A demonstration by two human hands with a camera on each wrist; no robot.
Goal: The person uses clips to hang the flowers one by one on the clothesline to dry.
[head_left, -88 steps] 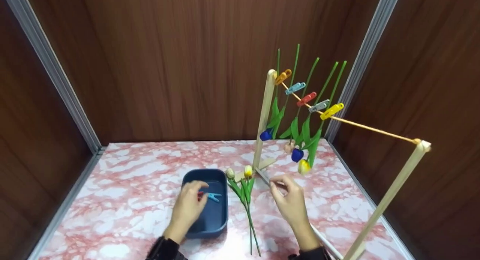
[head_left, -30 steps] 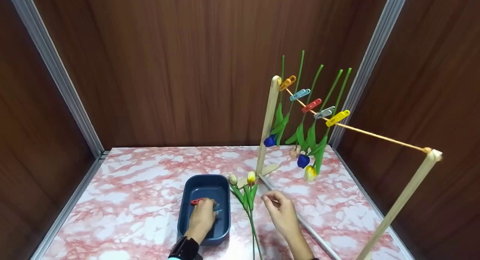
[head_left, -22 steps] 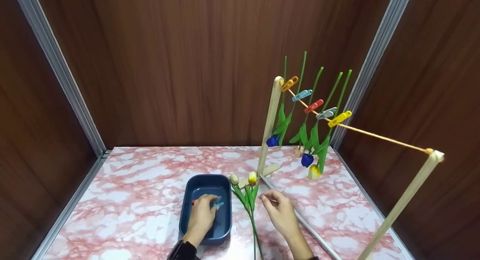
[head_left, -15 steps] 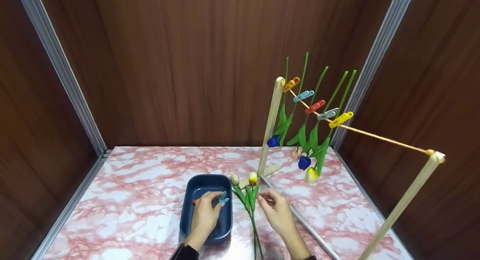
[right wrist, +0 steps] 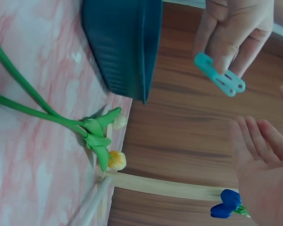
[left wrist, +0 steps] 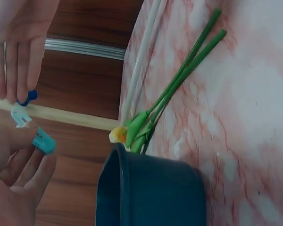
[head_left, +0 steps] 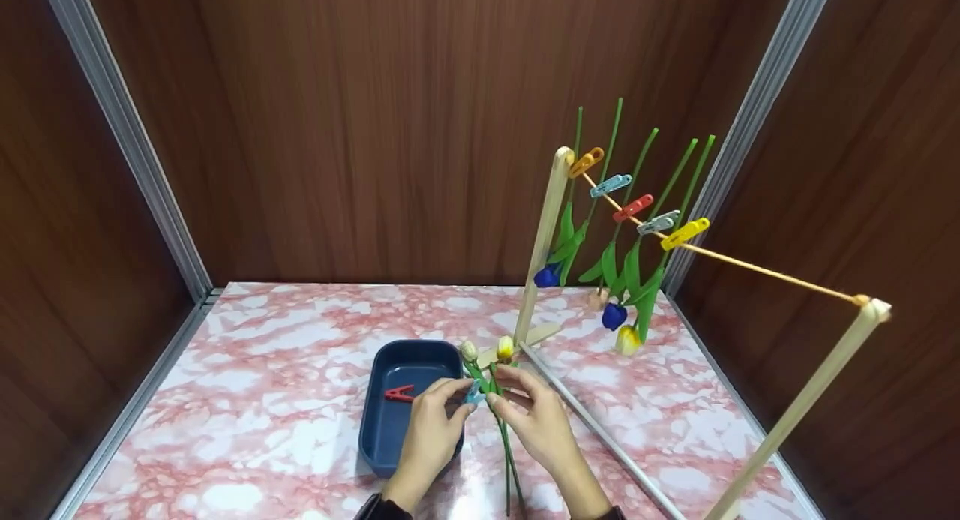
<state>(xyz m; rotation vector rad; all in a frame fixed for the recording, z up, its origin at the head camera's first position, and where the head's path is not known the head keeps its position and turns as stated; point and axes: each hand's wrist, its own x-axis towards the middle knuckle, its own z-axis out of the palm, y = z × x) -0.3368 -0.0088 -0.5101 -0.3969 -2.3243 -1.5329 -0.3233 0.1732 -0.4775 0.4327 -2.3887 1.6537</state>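
Note:
My left hand [head_left: 433,428] pinches a light-blue clothespin [right wrist: 219,75] between thumb and fingers, just beyond the right rim of the dark blue basin [head_left: 373,422]. Facing it is my right hand [head_left: 541,422], its fingers extended and, in the right wrist view, apart from the clothespin. Below the hands two artificial tulips lie on the table, a white tulip [head_left: 469,350] and a yellow tulip [head_left: 505,347], their green stems crossed. A red clothespin [head_left: 400,393] lies inside the basin.
To the right stands a wooden frame [head_left: 544,242] with a cord [head_left: 772,272] between its posts. Several tulips hang heads down from it, held by orange [head_left: 586,162], blue, red, grey and yellow clothespins [head_left: 685,234]. A pale bar [head_left: 600,430] joins the posts at table level.
My left hand has reached into the basin, gripped the light-blue clothespin and carried it up and right. My right hand has moved left toward it. The red clothespin is uncovered.

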